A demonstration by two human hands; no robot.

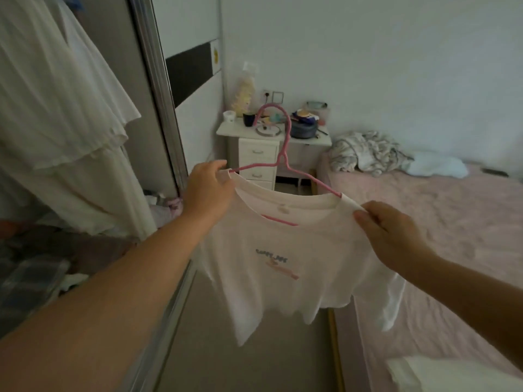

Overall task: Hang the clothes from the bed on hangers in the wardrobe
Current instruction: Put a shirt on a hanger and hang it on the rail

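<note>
A white T-shirt (285,267) with a small print on the chest hangs in the air on a pink hanger (283,154), whose hook points up. My left hand (208,190) grips the shirt's left shoulder and the hanger's end there. My right hand (387,230) pinches the shirt's right shoulder by the collar. The open wardrobe (158,89) is on the left, with white garments (62,114) hanging inside. The bed (441,236) with a pink cover is on the right.
A white nightstand (254,154) crowded with cups and small items stands against the far wall. A crumpled grey-white cloth (368,154) and a pale blue pillow (435,165) lie at the bed's head. Folded clothes (34,281) sit low in the wardrobe. Something white (441,372) lies on the bed's near end.
</note>
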